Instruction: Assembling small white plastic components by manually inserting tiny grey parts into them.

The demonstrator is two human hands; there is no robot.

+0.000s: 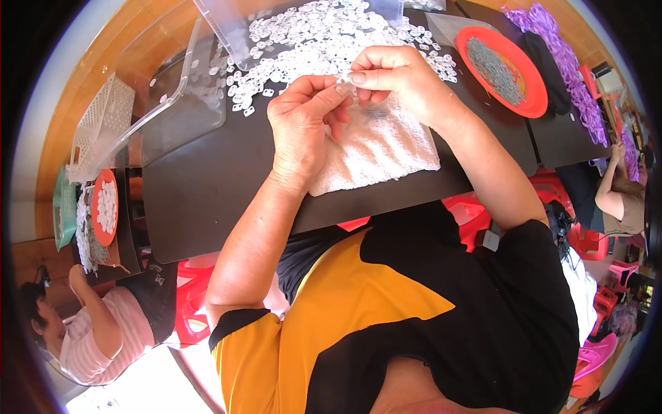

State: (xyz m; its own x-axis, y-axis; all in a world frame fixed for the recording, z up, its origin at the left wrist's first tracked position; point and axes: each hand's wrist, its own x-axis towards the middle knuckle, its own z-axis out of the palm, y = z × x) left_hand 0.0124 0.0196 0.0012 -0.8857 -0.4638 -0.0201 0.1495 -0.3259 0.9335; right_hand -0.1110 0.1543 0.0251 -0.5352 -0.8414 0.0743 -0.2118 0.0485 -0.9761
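My left hand (298,131) and my right hand (407,79) meet over the near edge of a pile of small white plastic pieces (303,34). Thumb and fingers are pinched on both hands, and their tips come together. A small white plastic piece (347,81) shows partly between them, mostly covered by the fingertips. Whether the right fingers also pinch a tiny part, I cannot make out. Beneath my hands lies a white towel (386,155) on the dark table (200,186). To the right, a red plate (465,43) holds many thin grey metal pins (493,69).
Clear plastic bins (186,76) stand at the back and left. A white basket (103,121), a green basket (65,214) and an orange plate (105,231) sit further left. Purple ribbon-like strands (565,62) lie far right. One person (103,324) sits left, another (620,203) right.
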